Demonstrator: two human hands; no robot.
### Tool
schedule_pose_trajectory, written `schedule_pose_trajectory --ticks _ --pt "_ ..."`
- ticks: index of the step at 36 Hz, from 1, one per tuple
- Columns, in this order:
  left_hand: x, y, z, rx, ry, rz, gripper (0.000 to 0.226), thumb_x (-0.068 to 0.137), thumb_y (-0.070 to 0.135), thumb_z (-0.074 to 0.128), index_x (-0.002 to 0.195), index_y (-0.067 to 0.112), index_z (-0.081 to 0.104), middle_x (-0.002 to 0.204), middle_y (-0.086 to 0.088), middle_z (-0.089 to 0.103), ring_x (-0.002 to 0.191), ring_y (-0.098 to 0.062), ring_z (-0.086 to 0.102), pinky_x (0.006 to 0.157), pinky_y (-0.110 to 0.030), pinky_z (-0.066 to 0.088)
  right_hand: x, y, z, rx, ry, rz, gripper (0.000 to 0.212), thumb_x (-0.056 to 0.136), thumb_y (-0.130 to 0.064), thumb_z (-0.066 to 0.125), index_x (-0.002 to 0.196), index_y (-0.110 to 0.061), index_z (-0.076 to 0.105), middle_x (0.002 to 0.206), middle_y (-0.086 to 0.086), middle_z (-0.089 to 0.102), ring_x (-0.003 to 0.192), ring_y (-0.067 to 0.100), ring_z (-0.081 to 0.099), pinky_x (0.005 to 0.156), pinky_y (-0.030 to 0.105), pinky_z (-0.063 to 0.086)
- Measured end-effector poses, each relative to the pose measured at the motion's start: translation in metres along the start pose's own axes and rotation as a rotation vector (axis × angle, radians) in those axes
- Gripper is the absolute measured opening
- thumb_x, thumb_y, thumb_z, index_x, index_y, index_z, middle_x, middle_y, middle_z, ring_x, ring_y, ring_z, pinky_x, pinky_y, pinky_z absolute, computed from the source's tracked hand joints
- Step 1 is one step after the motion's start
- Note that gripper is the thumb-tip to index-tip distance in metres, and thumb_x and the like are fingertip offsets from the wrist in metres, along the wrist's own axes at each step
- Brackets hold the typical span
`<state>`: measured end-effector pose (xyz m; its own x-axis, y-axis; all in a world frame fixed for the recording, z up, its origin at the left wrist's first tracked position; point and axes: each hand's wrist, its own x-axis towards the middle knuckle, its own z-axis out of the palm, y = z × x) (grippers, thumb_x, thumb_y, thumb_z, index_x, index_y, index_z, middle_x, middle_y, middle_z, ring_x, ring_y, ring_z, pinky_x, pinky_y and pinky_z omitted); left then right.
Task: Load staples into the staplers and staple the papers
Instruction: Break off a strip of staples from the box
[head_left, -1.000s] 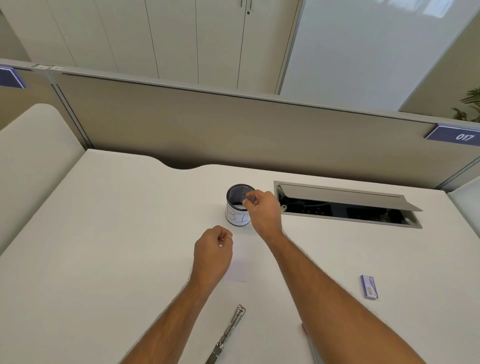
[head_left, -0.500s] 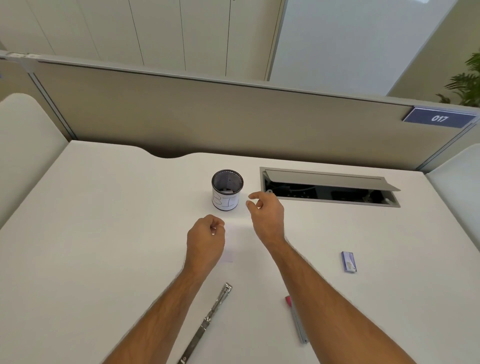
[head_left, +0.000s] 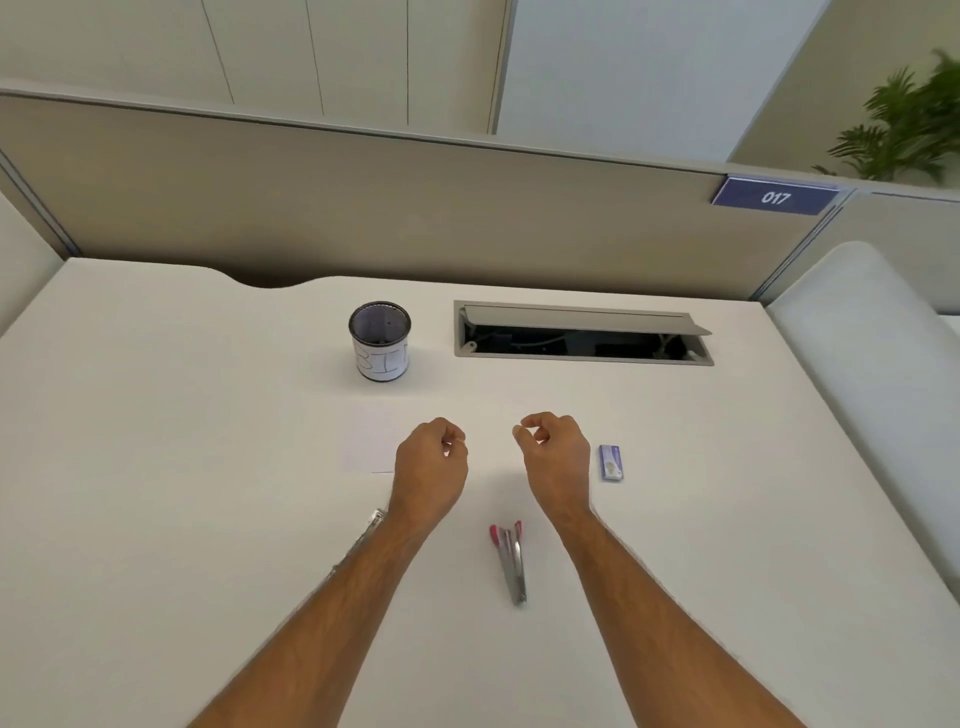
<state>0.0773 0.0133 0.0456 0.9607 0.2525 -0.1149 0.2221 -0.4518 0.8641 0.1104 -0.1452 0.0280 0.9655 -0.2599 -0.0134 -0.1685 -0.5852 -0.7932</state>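
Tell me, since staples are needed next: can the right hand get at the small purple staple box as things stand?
Probably yes. The staple box lies flat on the desk just right of the right hand, with bare surface between them and nothing on top of it.

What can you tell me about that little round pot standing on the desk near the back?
The pot is a small upright cylinder with a dark rim and a dark inside that looks like mesh, though the material is hard to tell. A white paper label wraps its side, with hand-drawn letters that seem to read BIN. It stands on the white desk, left of the open cable hatch and beyond both hands. Nothing touches it. Whether anything lies inside cannot be made out.
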Motion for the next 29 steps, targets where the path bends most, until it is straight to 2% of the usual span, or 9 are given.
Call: schedule_pose_trajectory --ticks 6,11,14,22,26,29 --pt "-0.011 0.013 0.036 -0.004 -0.037 0.007 0.015 0.095 0.010 0.055 0.096 0.012 0.070 0.100 0.000 0.070 0.097 -0.017 0.062 0.082 -0.026 0.044 0.004 0.042 -0.037 -0.073 0.063 0.077 0.023 0.093 -0.029 0.067 0.113 -0.018 0.067 0.115 0.001 0.056 0.107 0.016 0.057 0.078 0.025 0.044" --pt "-0.020 0.021 0.061 -0.020 -0.062 0.004 0.014 0.095 0.011 0.055 0.095 0.016 0.068 0.102 0.002 0.069 0.098 -0.015 0.062 0.081 -0.024 0.043 0.015 0.075 -0.059 -0.198 0.119 0.248 0.046 0.087 -0.033 0.072 0.123 -0.011 0.053 0.122 0.010 0.050 0.118 0.029 0.044 0.075 0.036 0.044" --pt "-0.024 0.026 0.071 -0.014 -0.062 0.001 0.014 0.094 0.011 0.055 0.094 0.019 0.067 0.103 0.003 0.068 0.099 -0.014 0.061 0.081 -0.023 0.041 0.023 0.090 -0.066 -0.311 0.058 0.318 0.053 0.086 -0.037 0.072 0.121 -0.005 0.049 0.122 0.015 0.048 0.119 0.034 0.042 0.071 0.037 0.043" --pt "-0.034 0.034 0.082 0.000 -0.055 0.003 0.015 0.095 0.011 0.055 0.097 0.016 0.069 0.105 0.001 0.068 0.101 -0.014 0.061 0.083 -0.023 0.042 0.032 0.110 -0.071 -0.436 -0.058 0.318 0.051 0.092 -0.041 0.064 0.123 -0.004 0.051 0.124 0.016 0.049 0.122 0.034 0.042 0.073 0.035 0.040" --pt "-0.036 0.036 0.083 0.005 -0.055 -0.012 0.014 0.095 0.011 0.056 0.098 0.015 0.069 0.105 0.002 0.068 0.101 -0.013 0.061 0.078 -0.019 0.040 0.034 0.111 -0.071 -0.466 -0.061 0.273 0.039 0.095 -0.036 0.058 0.119 -0.005 0.053 0.123 0.016 0.050 0.118 0.033 0.043 0.074 0.035 0.041" --pt "-0.037 0.036 0.083 -0.008 -0.059 -0.028 0.012 0.094 0.011 0.058 0.096 0.015 0.068 0.102 0.002 0.069 0.099 -0.014 0.062 0.072 -0.010 0.040 0.031 0.108 -0.072 -0.443 -0.028 0.239 0.034 0.095 -0.032 0.058 0.116 -0.006 0.054 0.120 0.014 0.051 0.114 0.032 0.046 0.073 0.034 0.042"
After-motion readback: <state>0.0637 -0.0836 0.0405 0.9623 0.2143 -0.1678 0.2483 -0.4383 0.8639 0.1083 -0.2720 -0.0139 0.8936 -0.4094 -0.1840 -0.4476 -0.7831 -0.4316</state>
